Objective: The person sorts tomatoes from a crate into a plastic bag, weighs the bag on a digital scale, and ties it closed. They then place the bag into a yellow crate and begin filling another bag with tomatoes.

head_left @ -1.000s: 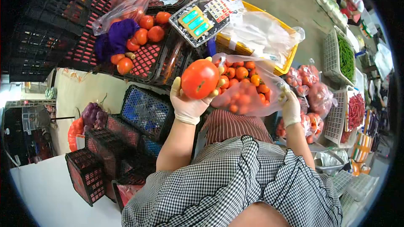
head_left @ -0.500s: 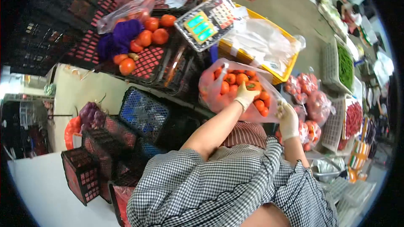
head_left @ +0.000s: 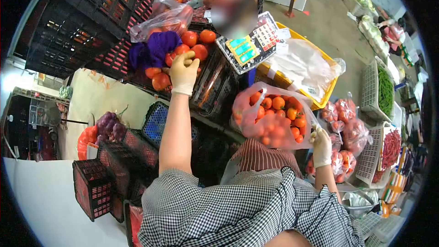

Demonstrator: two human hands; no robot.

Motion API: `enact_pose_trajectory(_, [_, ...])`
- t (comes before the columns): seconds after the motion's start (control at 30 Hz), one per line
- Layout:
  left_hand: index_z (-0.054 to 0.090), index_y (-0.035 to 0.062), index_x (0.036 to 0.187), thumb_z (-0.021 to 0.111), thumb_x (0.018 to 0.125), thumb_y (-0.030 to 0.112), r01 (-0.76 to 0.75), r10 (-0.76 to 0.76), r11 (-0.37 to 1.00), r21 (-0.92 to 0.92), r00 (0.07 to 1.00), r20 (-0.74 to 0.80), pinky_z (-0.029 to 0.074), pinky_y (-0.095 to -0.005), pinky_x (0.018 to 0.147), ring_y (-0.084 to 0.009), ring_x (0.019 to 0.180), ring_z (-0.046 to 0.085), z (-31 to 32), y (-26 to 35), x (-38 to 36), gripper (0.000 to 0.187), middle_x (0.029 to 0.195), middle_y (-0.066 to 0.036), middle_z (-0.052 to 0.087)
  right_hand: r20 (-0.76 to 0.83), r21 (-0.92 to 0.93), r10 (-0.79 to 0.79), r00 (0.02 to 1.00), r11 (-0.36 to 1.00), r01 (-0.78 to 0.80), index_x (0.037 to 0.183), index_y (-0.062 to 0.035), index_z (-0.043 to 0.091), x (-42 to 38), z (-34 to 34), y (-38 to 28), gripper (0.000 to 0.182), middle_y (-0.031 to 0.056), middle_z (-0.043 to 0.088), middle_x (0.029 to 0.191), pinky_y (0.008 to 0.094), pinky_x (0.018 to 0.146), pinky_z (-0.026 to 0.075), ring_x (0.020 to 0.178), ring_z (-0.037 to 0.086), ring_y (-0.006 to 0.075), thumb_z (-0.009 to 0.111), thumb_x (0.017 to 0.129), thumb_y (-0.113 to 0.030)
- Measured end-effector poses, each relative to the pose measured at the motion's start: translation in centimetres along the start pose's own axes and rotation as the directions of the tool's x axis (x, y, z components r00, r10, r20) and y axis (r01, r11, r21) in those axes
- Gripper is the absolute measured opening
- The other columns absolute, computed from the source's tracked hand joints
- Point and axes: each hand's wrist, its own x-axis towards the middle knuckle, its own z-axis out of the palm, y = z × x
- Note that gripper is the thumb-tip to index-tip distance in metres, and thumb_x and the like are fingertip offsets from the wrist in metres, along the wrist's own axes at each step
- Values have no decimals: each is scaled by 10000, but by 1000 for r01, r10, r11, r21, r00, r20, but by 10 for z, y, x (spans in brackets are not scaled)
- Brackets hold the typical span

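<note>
My left hand point(head_left: 184, 74), in a pale glove, is over the tomatoes point(head_left: 200, 52) in a black crate, its fingers loosely bent and apart; no tomato is visibly held in it. A purple cloth point(head_left: 157, 48) lies just to its left. My right hand point(head_left: 321, 144), also gloved, is closed on the edge of a clear plastic bag point(head_left: 249, 123), keeping its mouth spread. Several tomatoes point(head_left: 278, 103) lie inside the bag, which sits in front of my striped apron point(head_left: 265, 158). Behind the bag stands a scale with a lit green display point(head_left: 242, 52).
A yellow crate point(head_left: 331, 89) of plastic bags stands behind the tomato bag. Bagged tomatoes point(head_left: 354, 135) lie right of my right hand. Further right are crates of green beans point(head_left: 385, 87) and red produce point(head_left: 390, 148). Black crates point(head_left: 93, 190) are stacked at left.
My left hand has left the tomatoes in the bag and moved up and left to the crate. My right hand still grips the bag's edge. The view has shifted slightly.
</note>
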Motion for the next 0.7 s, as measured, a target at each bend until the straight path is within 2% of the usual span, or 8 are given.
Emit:
enact_pose_trajectory(0.07, [626,0,1068,721,722,177,-250,275,890,382,961,-13,486,-383,854,-279,961,599,9,7,21,401,1063,-155,620,-6,-1,-11,1000,1000,11,1055,9,593,1,0,2,236,15,576,817,222,590,430,688,527,85,510,937,-178])
enact_pose_trajectory(0.1, [603,1,1112,735,688,201,-377,427,738,560,903,44,464,-412,901,-317,1047,566,17,13,27,487,1101,-177,597,12,-17,-13,1000,1000,14,1057,11,593,0,1,2,241,17,576,817,222,591,430,689,529,87,512,939,-182])
enact_pose_trajectory(0.13, [539,9,1200,725,688,227,-330,295,682,652,941,168,431,-432,951,-341,1133,500,22,23,31,587,1164,-185,559,29,-35,-15,999,999,17,1060,12,594,-1,3,-1,245,19,576,817,223,592,430,690,531,88,514,940,-186])
enact_pose_trajectory(0.2, [456,26,1258,696,706,200,-220,138,565,795,975,172,445,-448,937,-338,1146,484,37,31,30,626,1192,-160,526,-7,-34,-23,1000,999,22,1058,13,596,-4,13,-5,237,11,569,787,217,591,417,670,519,84,527,938,-179])
enact_pose_trajectory(0.37, [418,13,1245,692,725,221,-186,-48,437,880,972,229,478,-442,901,-327,1131,504,51,42,47,623,1180,-177,518,-93,1,-29,995,1000,30,1060,14,593,-11,18,-3,221,11,556,754,212,610,409,654,511,87,529,932,-155])
enact_pose_trajectory(0.57, [326,68,1377,718,734,342,-100,-15,409,907,993,116,465,-485,884,-310,1149,503,74,47,65,802,1220,-132,512,-83,-7,-30,996,1000,29,1081,30,578,-16,14,-3,220,19,564,806,220,630,422,690,526,94,510,927,-112])
enact_pose_trajectory(0.63, [423,94,1308,676,768,403,-74,-4,381,921,997,82,460,-503,868,-309,1143,507,74,41,69,672,1201,-119,517,-82,-5,-32,996,999,31,1089,31,576,-18,14,-2,225,19,564,814,220,635,424,701,529,94,511,927,-112])
enact_pose_trajectory(0.7, [552,81,1144,637,782,383,-117,87,467,876,993,86,461,-492,862,-318,1118,516,66,44,73,479,1167,-122,527,-113,10,-50,992,999,52,1094,35,583,-18,12,1,261,24,574,845,214,632,412,731,521,99,495,947,-162])
